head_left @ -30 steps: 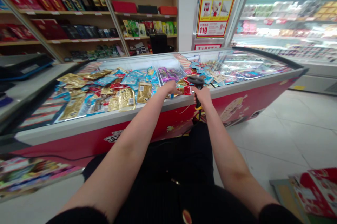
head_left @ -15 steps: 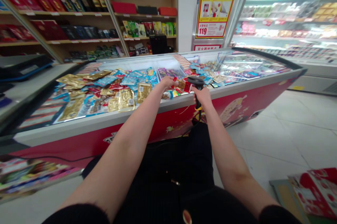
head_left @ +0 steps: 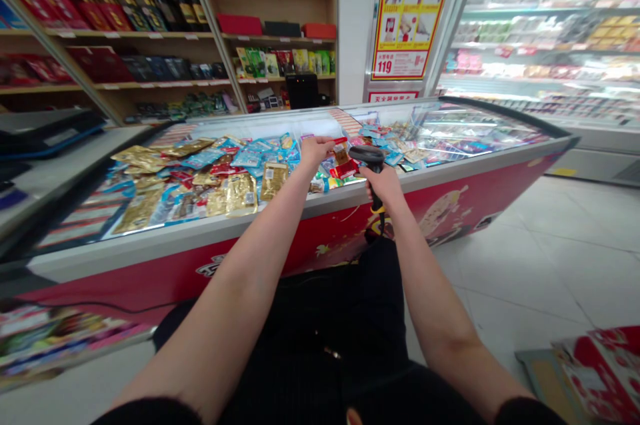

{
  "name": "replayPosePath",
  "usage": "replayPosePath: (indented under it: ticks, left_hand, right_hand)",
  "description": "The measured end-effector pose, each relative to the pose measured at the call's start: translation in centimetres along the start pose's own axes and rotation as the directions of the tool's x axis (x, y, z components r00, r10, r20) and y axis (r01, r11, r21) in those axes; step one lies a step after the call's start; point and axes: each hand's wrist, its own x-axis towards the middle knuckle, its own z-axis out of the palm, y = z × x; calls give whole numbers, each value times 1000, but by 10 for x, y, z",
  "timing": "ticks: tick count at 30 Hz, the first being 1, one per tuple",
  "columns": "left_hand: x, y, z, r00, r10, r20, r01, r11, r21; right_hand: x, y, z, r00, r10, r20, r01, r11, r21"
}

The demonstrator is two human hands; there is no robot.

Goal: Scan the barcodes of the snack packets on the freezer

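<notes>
My left hand (head_left: pixel 317 150) pinches the top edge of a small red snack packet (head_left: pixel 343 158) with a brown middle, held over the front part of the chest freezer (head_left: pixel 280 212). In my right hand (head_left: pixel 384 185) is a black barcode scanner (head_left: pixel 367 156), my fingers wrapped around its grip. The scanner's head points left, close beside the packet. Below the hand its cable hangs down. Heaped on the freezer's glass lid to the left lie gold packets (head_left: pixel 240 193) and blue packets (head_left: pixel 247 157), with other small packets around them.
Behind the freezer stand wooden shelves (head_left: pixel 280 36) with boxes and bottles. A lit refrigerated display (head_left: pixel 540 52) is at the right. A counter (head_left: pixel 50 165) with a dark device borders the left. A red and white carton (head_left: pixel 600 372) rests low at the right.
The red packet has turned from lying sideways to hanging more upright from my left hand, which has risen slightly. The scanner stays in my right hand, its head shifted slightly left.
</notes>
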Motion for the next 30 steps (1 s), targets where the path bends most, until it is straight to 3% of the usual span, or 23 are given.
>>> replayPosePath:
  ticks: [9, 15, 30]
  left_hand:
    - [3, 7, 8, 998, 67, 22, -69, 993, 101]
    - [1, 8, 8, 997, 72, 41, -75, 994, 81]
    - [0, 11, -3, 997, 79, 4, -79, 994, 81]
  right_hand:
    - [-6, -16, -7, 999, -16, 36, 19, 998, -60]
    - [-10, -23, -8, 999, -9, 53, 13, 997, -76]
    - [-6, -22, 1, 998, -45, 53, 51, 993, -109]
